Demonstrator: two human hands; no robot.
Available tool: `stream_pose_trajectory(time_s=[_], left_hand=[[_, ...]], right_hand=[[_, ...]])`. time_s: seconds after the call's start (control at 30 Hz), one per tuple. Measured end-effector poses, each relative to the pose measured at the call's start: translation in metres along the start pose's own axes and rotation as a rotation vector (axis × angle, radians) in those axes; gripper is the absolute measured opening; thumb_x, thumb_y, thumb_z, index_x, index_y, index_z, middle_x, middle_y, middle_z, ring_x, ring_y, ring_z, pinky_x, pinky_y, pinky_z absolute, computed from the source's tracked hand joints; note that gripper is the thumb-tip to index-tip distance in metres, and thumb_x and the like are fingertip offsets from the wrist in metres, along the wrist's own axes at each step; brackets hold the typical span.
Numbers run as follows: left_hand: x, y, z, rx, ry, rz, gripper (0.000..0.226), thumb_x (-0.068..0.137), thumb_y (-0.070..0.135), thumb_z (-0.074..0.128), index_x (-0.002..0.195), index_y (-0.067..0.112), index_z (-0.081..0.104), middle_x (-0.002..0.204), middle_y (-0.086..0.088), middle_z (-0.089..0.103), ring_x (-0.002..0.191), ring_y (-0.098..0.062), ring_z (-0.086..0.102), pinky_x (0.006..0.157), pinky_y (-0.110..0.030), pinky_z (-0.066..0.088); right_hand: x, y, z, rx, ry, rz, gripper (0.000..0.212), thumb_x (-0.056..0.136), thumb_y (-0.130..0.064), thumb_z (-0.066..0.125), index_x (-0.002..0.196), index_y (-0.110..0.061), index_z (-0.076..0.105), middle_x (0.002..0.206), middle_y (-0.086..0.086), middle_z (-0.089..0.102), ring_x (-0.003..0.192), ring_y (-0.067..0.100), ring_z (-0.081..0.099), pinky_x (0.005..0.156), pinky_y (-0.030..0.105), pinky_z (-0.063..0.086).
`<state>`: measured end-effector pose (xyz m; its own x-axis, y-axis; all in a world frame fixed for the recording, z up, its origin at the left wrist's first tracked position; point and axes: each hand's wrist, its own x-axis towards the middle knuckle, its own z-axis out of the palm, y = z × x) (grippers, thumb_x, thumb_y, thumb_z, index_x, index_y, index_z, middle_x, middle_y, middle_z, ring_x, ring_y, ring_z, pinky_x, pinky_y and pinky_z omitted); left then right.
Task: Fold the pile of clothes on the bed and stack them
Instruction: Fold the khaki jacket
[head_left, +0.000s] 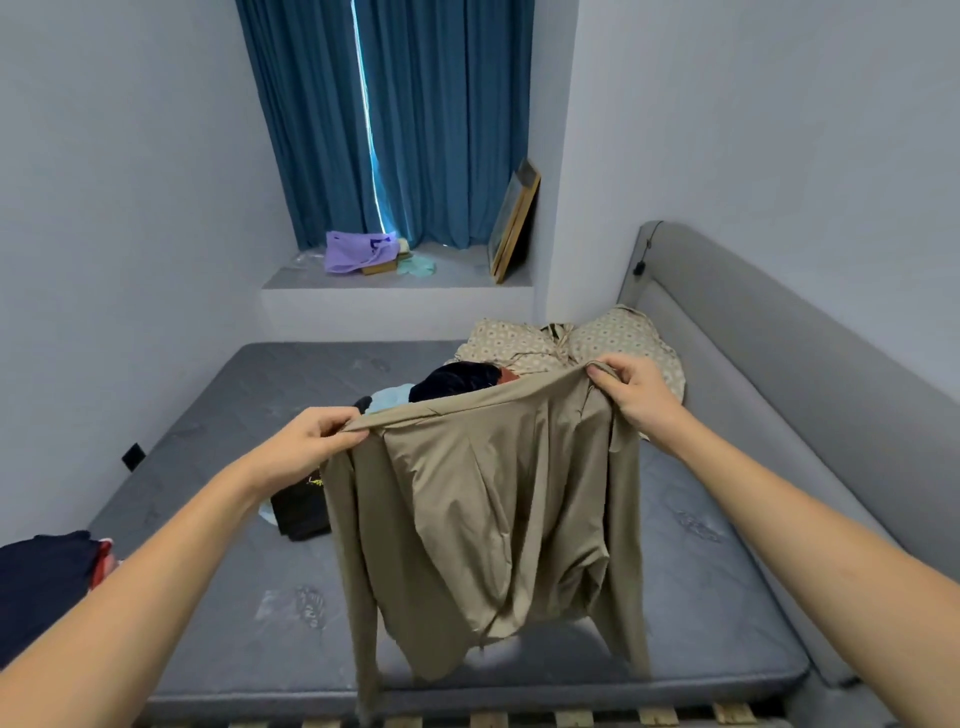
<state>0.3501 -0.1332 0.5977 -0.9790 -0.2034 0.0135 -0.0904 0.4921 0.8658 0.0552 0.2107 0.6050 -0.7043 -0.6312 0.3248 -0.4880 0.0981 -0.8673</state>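
The bed (701, 571) carries a bare grey-blue mattress with a quilted, matte surface; wooden slats show beneath its near edge; a padded grey headboard (779, 364) runs along its right edge. The pile of clothes (447, 382) lies toward the far right corner of the mattress; it contains a dark navy piece, a pale blue piece and a small reddish patch, all crumpled; two patterned beige pillows (613, 332) sit just behind it against the headboard. A black garment (298, 512) lies flat near the mattress centre, partly hidden by the raised cloth; a dark navy item (41, 582) rests at the near left edge.

The khaki garment (493, 519) hangs in the air above the mattress, between both hands; the fabric is thin, smooth and slightly glossy, falling in long vertical folds; two narrow sleeve-like strips drop at either side, the left one reaching below the near edge.

The left hand (306, 441) pinches the upper left corner of the garment, thumb pressed against curled fingers, clamped on the cloth; the right hand (634, 389) grips the upper right corner likewise, fingers closed over the bunched edge; the top hem stretches taut between them.
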Motion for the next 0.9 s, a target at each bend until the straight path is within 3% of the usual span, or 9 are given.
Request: stream_pose_trajectory(time_s=[0.07, 0.13, 0.27, 0.4, 0.5, 0.63, 0.77, 0.9], left_hand=[[-0.011, -0.003, -0.007, -0.017, 0.071, 0.033, 0.046, 0.098, 0.057, 0.060, 0.090, 0.011, 0.062, 0.079, 0.002, 0.054, 0.074, -0.015, 0.046, 0.068, -0.036, 0.031], [-0.015, -0.005, -0.012, 0.001, 0.120, 0.079, 0.046, 0.100, 0.056, 0.058, 0.094, 0.011, 0.063, 0.080, 0.004, 0.058, 0.076, -0.010, 0.050, 0.068, -0.035, 0.035], [-0.004, -0.017, -0.019, -0.019, 0.219, 0.111, 0.035, 0.104, 0.046, 0.059, 0.099, 0.013, 0.067, 0.088, 0.003, 0.068, 0.084, -0.006, 0.058, 0.076, -0.030, 0.043], [0.029, -0.040, -0.025, -0.022, 0.296, 0.075, 0.021, 0.103, 0.031, 0.066, 0.093, 0.015, 0.073, 0.088, -0.003, 0.073, 0.081, -0.006, 0.062, 0.073, -0.020, 0.048], [0.070, -0.068, -0.027, -0.001, 0.295, 0.000, 0.017, 0.100, 0.021, 0.070, 0.084, 0.016, 0.075, 0.082, -0.009, 0.071, 0.074, -0.006, 0.058, 0.066, -0.017, 0.045], [0.139, -0.130, -0.027, 0.044, 0.268, -0.116, 0.021, 0.095, 0.006, 0.071, 0.076, 0.014, 0.072, 0.080, -0.012, 0.072, 0.073, -0.007, 0.058, 0.066, -0.015, 0.044], [0.219, -0.214, -0.023, 0.105, 0.288, -0.171, 0.028, 0.092, -0.001, 0.071, 0.072, 0.019, 0.072, 0.070, 0.011, 0.066, 0.069, -0.001, 0.054, 0.066, -0.010, 0.042], [0.289, -0.318, -0.009, 0.126, 0.294, -0.230, 0.023, 0.094, 0.005, 0.071, 0.076, 0.020, 0.075, 0.080, 0.004, 0.073, 0.079, -0.009, 0.061, 0.076, -0.025, 0.048]], right_hand=[[-0.012, -0.014, 0.007, 0.033, 0.008, 0.012, 0.021, 0.105, -0.011, 0.058, 0.090, -0.006, 0.071, 0.085, 0.007, 0.067, 0.082, 0.014, 0.058, 0.072, 0.029, 0.044], [-0.017, -0.026, 0.013, 0.043, 0.017, 0.023, 0.022, 0.105, -0.013, 0.059, 0.093, 0.001, 0.071, 0.085, 0.008, 0.067, 0.083, 0.015, 0.058, 0.072, 0.031, 0.044], [-0.011, -0.034, 0.026, 0.024, 0.017, 0.035, 0.025, 0.104, -0.010, 0.061, 0.080, -0.011, 0.070, 0.072, -0.009, 0.065, 0.069, -0.001, 0.054, 0.062, 0.016, 0.041], [0.011, -0.005, 0.038, -0.024, -0.014, 0.088, 0.020, 0.103, -0.013, 0.064, 0.086, -0.006, 0.073, 0.078, -0.006, 0.069, 0.075, 0.000, 0.057, 0.069, 0.019, 0.043], [0.039, 0.039, 0.052, -0.039, -0.029, 0.136, 0.016, 0.102, -0.015, 0.065, 0.091, -0.010, 0.077, 0.085, -0.006, 0.075, 0.082, 0.002, 0.064, 0.075, 0.021, 0.048], [0.092, 0.117, 0.079, -0.093, -0.085, 0.179, 0.023, 0.102, -0.017, 0.066, 0.083, -0.025, 0.076, 0.082, -0.012, 0.074, 0.081, -0.001, 0.063, 0.074, 0.022, 0.046], [0.159, 0.213, 0.118, -0.160, -0.157, 0.214, 0.023, 0.102, -0.021, 0.065, 0.081, -0.014, 0.073, 0.075, -0.005, 0.071, 0.072, 0.002, 0.059, 0.067, 0.025, 0.042], [0.213, 0.322, 0.166, -0.218, -0.246, 0.229, 0.028, 0.102, -0.019, 0.065, 0.075, -0.016, 0.068, 0.071, -0.007, 0.066, 0.072, 0.006, 0.057, 0.070, 0.033, 0.043]])
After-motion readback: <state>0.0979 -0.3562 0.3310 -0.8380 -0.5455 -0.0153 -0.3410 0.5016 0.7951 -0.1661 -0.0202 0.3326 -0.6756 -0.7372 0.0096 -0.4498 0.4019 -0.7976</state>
